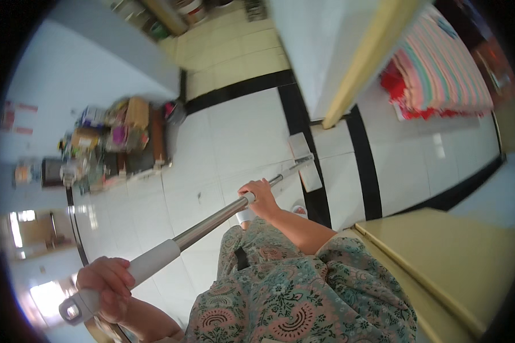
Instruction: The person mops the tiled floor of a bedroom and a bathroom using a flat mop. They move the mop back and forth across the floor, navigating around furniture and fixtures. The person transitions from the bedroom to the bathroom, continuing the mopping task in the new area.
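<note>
Left hand point(104, 286) wrapped around the white grip end of a long silver metal mop handle point(212, 220), fingers curled tight over it, near the grey hanging loop. Right hand point(261, 197) grasps the shaft further down, fingers closed round the metal. Flat white rectangular mop head point(304, 163) rests on the white tiled floor point(234, 137), across a black tile stripe point(303, 131). Cluttered wooden shelf point(123, 143) by the wall to the left; striped folded blankets point(440, 68) upper right; yellow cabinet top point(458, 257) lower right

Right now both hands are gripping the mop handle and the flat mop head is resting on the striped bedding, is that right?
Not quite. In the head view, both the left hand and right hand grip the mop handle, but the flat mop head rests on the tiled floor, not the striped bedding.
</note>
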`<state>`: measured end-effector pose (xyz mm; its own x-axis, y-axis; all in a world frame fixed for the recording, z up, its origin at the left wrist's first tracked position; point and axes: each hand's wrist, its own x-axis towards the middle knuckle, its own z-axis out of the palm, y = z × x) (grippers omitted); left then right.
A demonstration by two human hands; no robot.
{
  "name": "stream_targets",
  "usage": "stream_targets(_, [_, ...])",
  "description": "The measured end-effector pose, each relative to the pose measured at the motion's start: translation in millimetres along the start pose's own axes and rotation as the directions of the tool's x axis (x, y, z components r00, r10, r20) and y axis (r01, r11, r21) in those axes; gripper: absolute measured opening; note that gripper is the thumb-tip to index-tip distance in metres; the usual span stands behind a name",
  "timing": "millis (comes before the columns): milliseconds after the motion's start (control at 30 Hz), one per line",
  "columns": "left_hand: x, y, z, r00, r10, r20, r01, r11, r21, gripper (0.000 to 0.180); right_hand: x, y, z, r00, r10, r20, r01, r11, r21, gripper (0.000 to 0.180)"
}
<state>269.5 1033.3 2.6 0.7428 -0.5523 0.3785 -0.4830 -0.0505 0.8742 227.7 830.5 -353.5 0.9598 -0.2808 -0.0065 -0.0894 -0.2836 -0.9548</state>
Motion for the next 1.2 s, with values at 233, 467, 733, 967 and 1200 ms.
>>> stream_targets(233, [-96.9, 21.0, 9.3, 0.912, -0.067, -0.404, 0.062, 0.998, -0.025, 0.023, -7.7, -2.3, 29.7, 0.886, -0.177, 0.428, 0.228, 0.971, -0.071, 0.014])
stream_targets(467, [-234.4, 92.9, -33.0, 0.709, 0.168, -0.685, -0.198, 0.98, 0.036, 0.025, -92.7, -81.3, 88.3, 0.693, -0.382, 0.611, 0.413, 0.906, 0.097, 0.005])
stream_targets(733, [-457.7, 239.8, -55.2, 0.27, 0.371, -0.888, -0.413, 0.878, 0.242, 0.023, -274.3, -161.4, 222.6, 0.173, -0.542, 0.823, 0.421, 0.796, 0.435, 0.012])
stream_targets(967, [-588.7, 305.2, -27.0, 0.087, 0.465, -0.881, -0.026, 0.885, 0.465, 0.02, -443.5, -175.6, 352.6, -0.311, -0.451, 0.836, 0.302, 0.788, 0.537, 0.013])
stream_targets(1200, [-662.1, 274.5, -65.6, 0.18, 0.343, -0.922, 0.294, 0.876, 0.383, 0.03, -527.1, -164.2, 456.3, -0.384, -0.302, 0.873, 0.343, 0.831, 0.439, 0.01])
